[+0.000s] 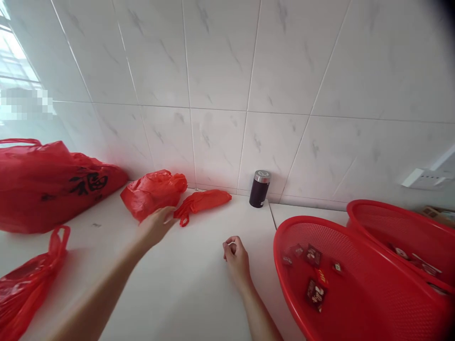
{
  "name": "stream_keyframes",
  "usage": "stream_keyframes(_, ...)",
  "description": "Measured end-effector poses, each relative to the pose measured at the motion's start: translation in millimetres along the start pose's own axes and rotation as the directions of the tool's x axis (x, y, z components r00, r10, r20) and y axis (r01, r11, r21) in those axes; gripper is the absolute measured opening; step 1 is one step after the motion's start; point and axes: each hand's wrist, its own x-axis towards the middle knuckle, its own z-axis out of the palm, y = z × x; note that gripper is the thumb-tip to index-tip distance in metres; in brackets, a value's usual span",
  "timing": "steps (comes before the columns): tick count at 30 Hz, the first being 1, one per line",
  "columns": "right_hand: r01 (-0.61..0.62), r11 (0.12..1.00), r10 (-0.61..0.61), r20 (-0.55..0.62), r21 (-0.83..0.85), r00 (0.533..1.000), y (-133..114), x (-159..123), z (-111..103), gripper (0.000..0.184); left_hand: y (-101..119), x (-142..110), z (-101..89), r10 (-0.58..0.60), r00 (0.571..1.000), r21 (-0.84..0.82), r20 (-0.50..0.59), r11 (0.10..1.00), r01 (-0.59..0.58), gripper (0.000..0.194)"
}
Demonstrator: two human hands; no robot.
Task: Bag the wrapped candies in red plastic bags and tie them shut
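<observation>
My left hand [156, 226] reaches forward over the white counter [170, 284], its fingers touching a small red plastic bag [152, 192] near the tiled wall. Whether those fingers grip the bag is hidden by the hand's back. A second crumpled red bag [202, 202] lies just right of that hand. My right hand [235, 258] rests on the counter with the fingers curled into a loose fist, and nothing shows inside it. It sits left of a red mesh basket [295, 284] that holds several small dark wrapped sweets [314, 291].
A large red bag with black characters [46, 184] lies at the far left, another red bag [24, 279] at the front left. A dark cylindrical can with a silver lid [259, 189] stands by the wall. A second red basket [401, 227] sits at the right, below a wall socket [424, 178].
</observation>
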Motion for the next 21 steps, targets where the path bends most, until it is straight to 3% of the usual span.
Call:
stream_keyframes(3,0.016,1.000,-0.016,0.006,-0.016,1.000,-1,-2,-1,0.018,27,29,44.7,-0.018,1.000,-0.036,-0.020,0.999,0.017,0.052)
stream_keyframes(7,0.030,0.999,-0.031,-0.014,-0.019,0.999,-1,-2,-3,0.020,40,36,66.9,-0.090,0.995,-0.148,0.040,0.984,0.095,0.038)
stream_keyframes(9,0.030,0.999,-0.031,-0.072,-0.016,0.997,-3,-1,-3,0.023,46,19,66.9,-0.056,0.992,-0.233,0.114,0.969,0.082,0.028)
stream_keyframes(12,0.046,0.999,-0.042,-0.151,0.018,0.988,-12,0,0,0.045,59,-24,57.3,0.071,0.967,-0.407,0.244,0.913,0.036,0.023)
stream_keyframes(13,0.064,0.997,-0.057,-0.137,0.041,0.989,-16,1,2,0.050,62,-37,51.9,0.112,0.952,-0.465,0.283,0.885,0.034,0.024)
stream_keyframes(15,0.100,0.991,-0.094,-0.073,0.088,0.993,-26,5,7,0.040,65,-56,40.4,0.154,0.935,-0.555,0.320,0.830,0.053,0.023)
stream_keyframes(17,0.114,0.988,-0.109,-0.049,0.109,0.993,-36,10,11,0.024,64,-62,32.4,0.134,0.943,-0.616,0.306,0.782,0.089,0.024)
stream_keyframes(21,0.119,0.983,-0.101,-0.133,0.139,0.986,-53,26,19,0.031,66,-62,42.6,0.000,0.978,-0.686,0.207,0.713,0.145,0.059)
